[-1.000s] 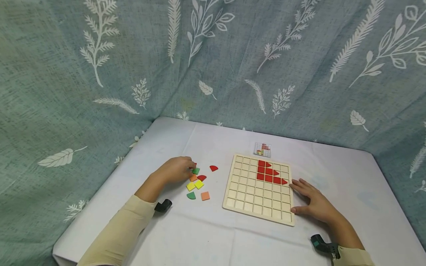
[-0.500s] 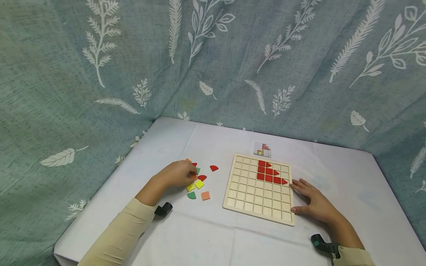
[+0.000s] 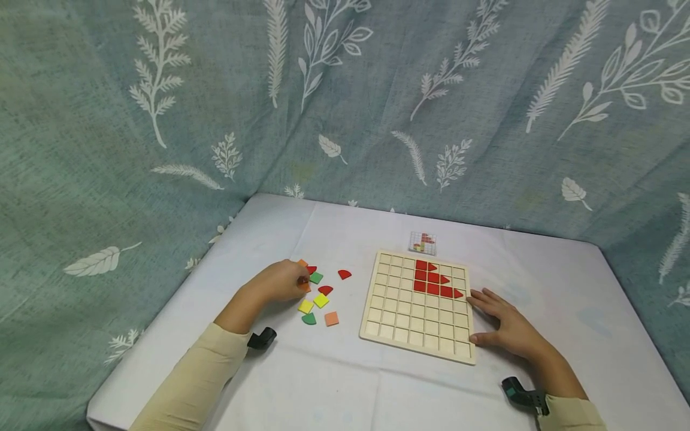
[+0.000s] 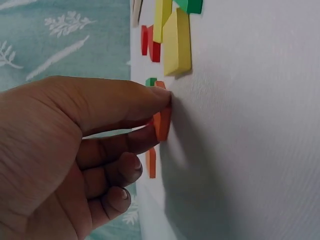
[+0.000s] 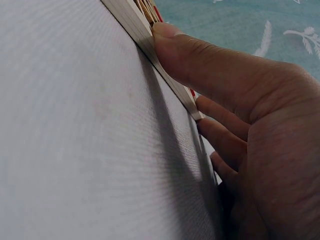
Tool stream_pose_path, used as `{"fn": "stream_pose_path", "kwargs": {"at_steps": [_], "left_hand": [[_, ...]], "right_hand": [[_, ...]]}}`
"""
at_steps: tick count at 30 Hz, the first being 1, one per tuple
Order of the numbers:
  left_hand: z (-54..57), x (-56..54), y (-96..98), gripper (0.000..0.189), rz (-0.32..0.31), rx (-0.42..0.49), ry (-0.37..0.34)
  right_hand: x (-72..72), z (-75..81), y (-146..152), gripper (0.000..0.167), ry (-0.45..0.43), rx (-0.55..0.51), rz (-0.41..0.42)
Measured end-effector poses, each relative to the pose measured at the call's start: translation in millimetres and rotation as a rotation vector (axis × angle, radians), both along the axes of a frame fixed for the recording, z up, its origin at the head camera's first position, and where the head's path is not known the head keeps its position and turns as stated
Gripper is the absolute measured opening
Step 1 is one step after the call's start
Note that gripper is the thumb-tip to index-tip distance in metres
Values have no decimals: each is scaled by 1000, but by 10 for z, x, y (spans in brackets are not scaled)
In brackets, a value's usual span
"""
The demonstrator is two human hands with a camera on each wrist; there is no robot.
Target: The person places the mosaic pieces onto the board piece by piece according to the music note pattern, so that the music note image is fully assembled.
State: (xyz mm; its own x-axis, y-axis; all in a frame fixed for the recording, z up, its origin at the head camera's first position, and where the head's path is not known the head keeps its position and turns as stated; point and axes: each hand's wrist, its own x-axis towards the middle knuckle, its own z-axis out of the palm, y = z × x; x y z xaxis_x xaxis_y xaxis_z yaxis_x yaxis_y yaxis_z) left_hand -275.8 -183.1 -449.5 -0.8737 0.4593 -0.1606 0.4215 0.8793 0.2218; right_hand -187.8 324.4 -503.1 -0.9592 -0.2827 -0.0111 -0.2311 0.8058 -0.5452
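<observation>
My left hand (image 3: 280,281) is at the scattered pieces left of the board. In the left wrist view its thumb and index finger pinch an orange tile (image 4: 162,122) at the tabletop, while the other fingers curl loosely. Around it lie a green quarter-round piece (image 3: 316,278), a red piece (image 3: 326,290) and two yellow tiles (image 3: 305,306). My right hand (image 3: 507,326) rests along the right edge of a wooden grid board (image 3: 409,323), thumb and fingertips touching its side. Red squares and pointed red pieces (image 3: 433,288) form three rows in the board's upper right.
Behind the board lies a small pattern card (image 3: 423,243). Another red quarter-round (image 3: 344,275), a green one (image 3: 309,319) and a light orange tile (image 3: 331,318) lie between the left hand and the board. A leaf-patterned curtain (image 3: 345,120) bounds the white table (image 3: 334,389).
My left hand has drawn slightly back to the left, with its fingertips now at the orange tile, and more pieces behind it show. The right hand keeps its place on the board's edge.
</observation>
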Motion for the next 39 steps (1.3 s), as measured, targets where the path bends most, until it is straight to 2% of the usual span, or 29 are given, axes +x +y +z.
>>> {"fn": "stream_pose_path", "kwargs": {"at_steps": [6, 12, 22, 31, 39], "left_hand": [[55, -7, -39, 7, -7, 14, -15], [179, -69, 106, 15, -54, 70, 2], [289, -205, 656, 13, -222, 60, 83], [271, -283, 1118, 9, -425, 58, 140], [229, -273, 1491, 8, -489, 52, 120]], "right_hand": [[1, 0, 4, 97, 5, 7, 10], [-11, 17, 0, 94, 5, 4, 10], [-5, 20, 3, 91, 15, -12, 14], [4, 21, -2, 91, 29, -11, 20], [2, 14, -12, 92, 20, 0, 11]]}}
